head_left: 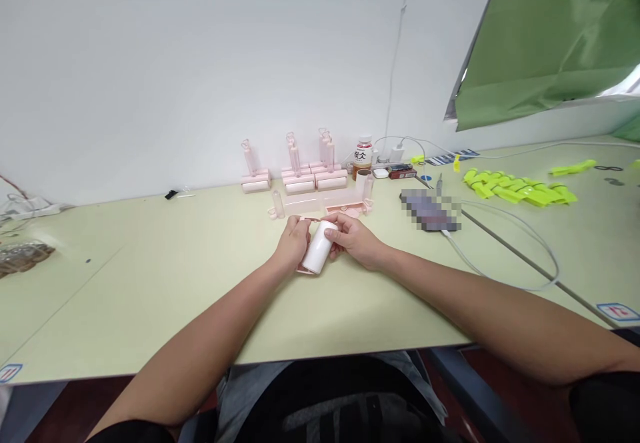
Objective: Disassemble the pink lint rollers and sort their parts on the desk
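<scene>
Above the table's front middle, my left hand (293,246) is closed around a pink plastic lint roller case, whose edge shows beneath and above the white roll. The white lint roller refill (319,250) lies slanted over this case. My right hand (353,240) grips the roll's upper right side, thumb on top and fingers partly hidden behind it. Just beyond my hands lie translucent pink covers (303,202), a pink open case piece (346,210) and a roll standing on end (363,182).
Several pink lint rollers (257,182) with clear upright handles stand along the wall. Right of them are a labelled bottle (363,156) and chargers with cables. A phone (430,210) lies at right, its white cable curving over the table. Neon yellow strips (520,188) lie farther right.
</scene>
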`<action>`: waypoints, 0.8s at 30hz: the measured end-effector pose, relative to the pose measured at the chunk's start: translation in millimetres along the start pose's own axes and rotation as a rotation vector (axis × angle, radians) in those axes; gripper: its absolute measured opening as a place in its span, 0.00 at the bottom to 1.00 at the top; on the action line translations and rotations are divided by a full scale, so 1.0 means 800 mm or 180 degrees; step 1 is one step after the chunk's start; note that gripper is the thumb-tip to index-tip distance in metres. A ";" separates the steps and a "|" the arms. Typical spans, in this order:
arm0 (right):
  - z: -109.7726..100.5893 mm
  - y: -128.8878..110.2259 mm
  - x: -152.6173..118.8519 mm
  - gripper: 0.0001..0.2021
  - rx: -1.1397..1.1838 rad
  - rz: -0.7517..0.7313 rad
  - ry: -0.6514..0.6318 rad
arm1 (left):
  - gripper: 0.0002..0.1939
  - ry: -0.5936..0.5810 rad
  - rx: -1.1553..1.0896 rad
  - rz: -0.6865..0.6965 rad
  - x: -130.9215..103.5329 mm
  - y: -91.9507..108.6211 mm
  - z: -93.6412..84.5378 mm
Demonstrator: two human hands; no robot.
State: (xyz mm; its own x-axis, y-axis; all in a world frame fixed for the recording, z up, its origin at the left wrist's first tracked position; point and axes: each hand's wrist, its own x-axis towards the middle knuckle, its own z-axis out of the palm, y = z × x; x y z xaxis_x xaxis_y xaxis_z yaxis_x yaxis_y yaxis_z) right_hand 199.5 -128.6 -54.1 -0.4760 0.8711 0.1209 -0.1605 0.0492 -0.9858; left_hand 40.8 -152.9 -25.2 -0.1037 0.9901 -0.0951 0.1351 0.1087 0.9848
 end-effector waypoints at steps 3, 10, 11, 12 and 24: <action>0.002 -0.002 -0.002 0.19 -0.0007 0.0018 0.0052 | 0.09 0.0053 -0.0021 -0.0009 0.003 -0.004 0.002; 0.007 -0.011 -0.003 0.13 0.0636 0.0167 0.0409 | 0.09 0.0078 0.0319 0.0786 0.002 -0.016 0.001; 0.009 -0.012 -0.005 0.12 0.0764 0.0177 0.0328 | 0.09 0.0094 0.0400 0.1041 0.000 -0.017 0.000; 0.012 -0.014 -0.007 0.12 0.0917 0.0213 0.0178 | 0.10 0.0118 0.0475 0.1300 -0.003 -0.018 -0.001; 0.024 -0.018 -0.026 0.22 0.1382 0.0449 -0.1130 | 0.23 -0.0016 0.1001 0.2770 -0.012 -0.018 -0.017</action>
State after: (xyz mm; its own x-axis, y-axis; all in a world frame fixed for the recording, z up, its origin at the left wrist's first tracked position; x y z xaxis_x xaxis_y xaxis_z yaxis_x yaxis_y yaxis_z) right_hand 194.8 -156.8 -39.9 -0.7675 0.6336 0.0972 -0.3787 -0.3259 -0.8662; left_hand 26.2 -165.1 -36.1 0.1640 0.7345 0.6584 0.4248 -0.6550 0.6249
